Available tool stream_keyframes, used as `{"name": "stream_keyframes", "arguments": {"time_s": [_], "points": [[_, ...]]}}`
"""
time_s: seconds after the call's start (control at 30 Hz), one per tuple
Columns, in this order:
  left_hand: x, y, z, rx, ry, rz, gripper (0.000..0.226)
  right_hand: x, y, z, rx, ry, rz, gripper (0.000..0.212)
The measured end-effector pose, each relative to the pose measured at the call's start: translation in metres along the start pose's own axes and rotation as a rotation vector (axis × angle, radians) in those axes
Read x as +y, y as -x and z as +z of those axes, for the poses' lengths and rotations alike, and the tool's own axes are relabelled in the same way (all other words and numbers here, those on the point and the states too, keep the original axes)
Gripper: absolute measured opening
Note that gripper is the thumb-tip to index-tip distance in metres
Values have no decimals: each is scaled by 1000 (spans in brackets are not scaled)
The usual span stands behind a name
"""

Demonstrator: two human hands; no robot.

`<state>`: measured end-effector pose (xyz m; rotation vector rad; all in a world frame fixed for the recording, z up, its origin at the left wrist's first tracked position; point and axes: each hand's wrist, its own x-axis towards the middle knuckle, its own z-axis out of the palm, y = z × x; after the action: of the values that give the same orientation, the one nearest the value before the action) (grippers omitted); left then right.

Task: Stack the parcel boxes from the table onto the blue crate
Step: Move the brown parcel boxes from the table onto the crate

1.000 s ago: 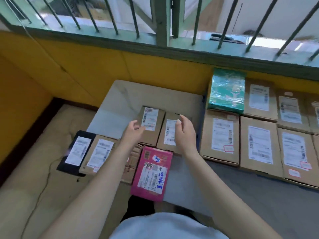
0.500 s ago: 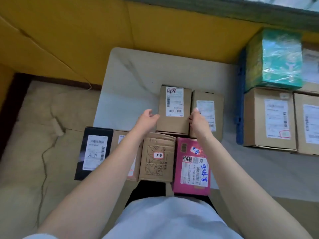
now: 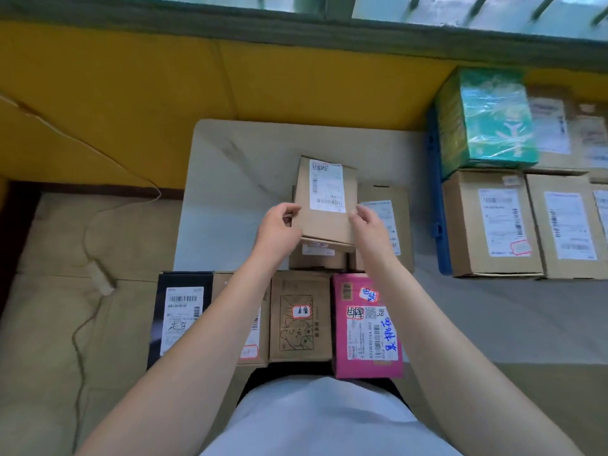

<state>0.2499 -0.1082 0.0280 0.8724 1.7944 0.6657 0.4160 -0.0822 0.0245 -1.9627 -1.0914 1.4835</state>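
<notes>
A small brown parcel box (image 3: 324,222) with a white label is lifted off the pale table (image 3: 237,179). My left hand (image 3: 279,228) grips its left side and my right hand (image 3: 367,225) its right side. Under it another brown box (image 3: 317,258) shows, and a labelled brown box (image 3: 391,225) sits to the right. Along the table's near edge lie a black box (image 3: 179,314), a brown box (image 3: 255,337) partly under my left arm, a cartoon-printed box (image 3: 299,317) and a pink box (image 3: 365,327). The blue crate (image 3: 436,205) at right carries several brown parcels (image 3: 490,225) and a green wrapped pack (image 3: 487,123).
A yellow wall (image 3: 164,93) rises behind the table, with a green window sill (image 3: 296,24) above it. A thin cable (image 3: 85,225) trails over the cardboard-covered floor (image 3: 42,324) at left. Grey floor (image 3: 510,317) lies between the table and the crate.
Both hands have closed on the small brown box and raised it off the one below. The camera has tilted down and closer to the table.
</notes>
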Motion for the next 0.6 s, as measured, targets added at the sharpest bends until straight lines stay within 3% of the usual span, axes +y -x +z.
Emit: {"name": "stream_keyframes", "arguments": {"time_s": [0.27, 0.4, 0.6], "points": [[82, 43, 42, 10, 128, 262, 53, -25, 36, -101, 189, -94, -397, 58], [119, 77, 98, 40, 148, 388, 50, -12, 38, -167, 263, -102, -421, 67], [163, 133, 232, 63, 161, 449, 54, 42, 43, -308, 228, -135, -424, 50]]}}
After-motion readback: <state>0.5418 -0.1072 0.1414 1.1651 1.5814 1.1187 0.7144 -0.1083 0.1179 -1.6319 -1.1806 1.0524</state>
